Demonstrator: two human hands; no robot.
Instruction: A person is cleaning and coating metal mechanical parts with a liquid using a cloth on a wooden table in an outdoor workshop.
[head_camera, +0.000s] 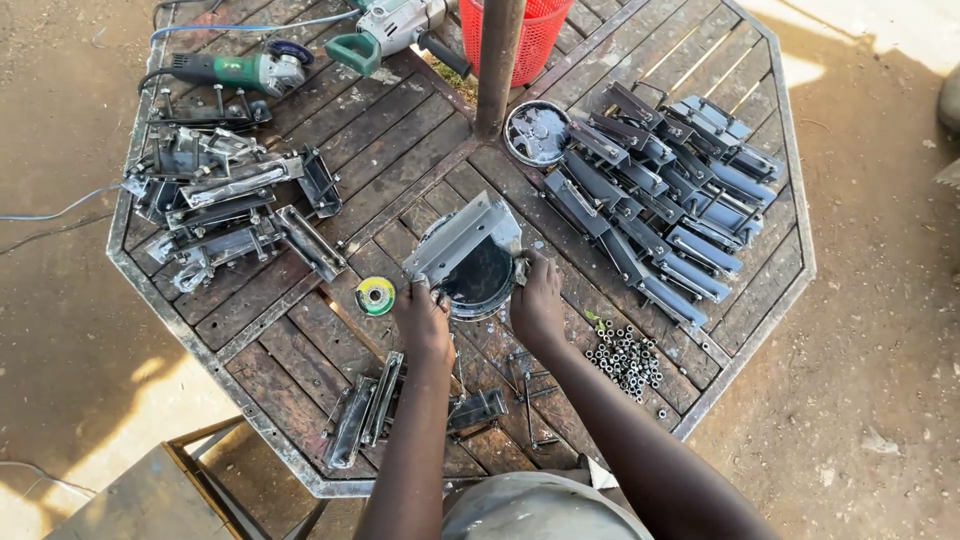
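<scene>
The paint tin (480, 282), round and holding something black, sits near the middle of the counter (300, 340), and I see both hands on it: my left hand (424, 318) grips its near-left rim, my right hand (538, 303) closes on its right rim. A folded grey metal bracket (462, 236) lies tilted across the tin's top. Nearest me, flat metal parts (362, 408) rest by my left forearm, and a heap of small nuts (628, 358) lies just right of my right arm. A small disc with a yellow-green round label (376, 296) lies just left of my left hand. Farther out, a pile of bare steel brackets (225, 205) fills the left side, and rows of dark painted brackets (665, 195) cover the right. Beyond the tin, the round tin lid (537, 133) lies beside a rusty post (497, 65). At the far edge I see a green angle grinder (235, 70), a grey drill (395, 28) and a red mesh basket (535, 35); I cannot tell what is in it.
</scene>
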